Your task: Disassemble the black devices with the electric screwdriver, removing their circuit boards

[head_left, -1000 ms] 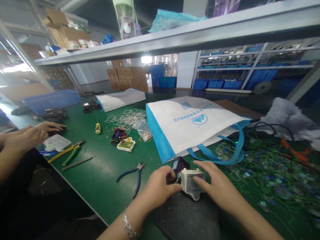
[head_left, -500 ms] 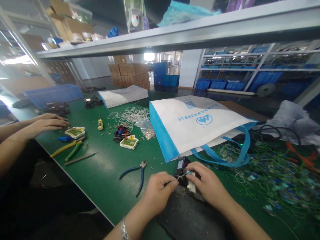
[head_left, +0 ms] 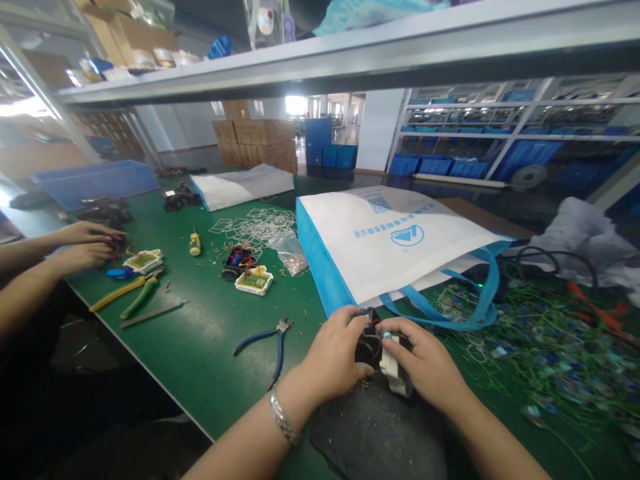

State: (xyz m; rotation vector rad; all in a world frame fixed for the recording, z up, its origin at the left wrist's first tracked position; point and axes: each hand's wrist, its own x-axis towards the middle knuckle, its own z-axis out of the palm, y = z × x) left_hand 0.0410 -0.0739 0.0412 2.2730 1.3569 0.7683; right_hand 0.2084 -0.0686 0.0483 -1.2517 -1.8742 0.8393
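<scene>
Grip at bench: left hand [head_left: 337, 357] curled about a black housing [head_left: 369, 348], right hand [head_left: 423, 357] clamped on a white casing [head_left: 391, 368] just beside it, both parts at the far end of a dark mat [head_left: 380, 433]. Setting, by descending size: green table [head_left: 205, 353]; white-and-blue bag [head_left: 385, 267] lying beyond the hands; blue-handled pliers [head_left: 281, 353], handles spread, left of the left hand; small brass-coloured pieces [head_left: 366, 383] near the casing.

Left hand [head_left: 336, 352] now on black housing [head_left: 369, 349]

A head-worn camera looks forward and down across the bench [head_left: 200, 353].
</scene>
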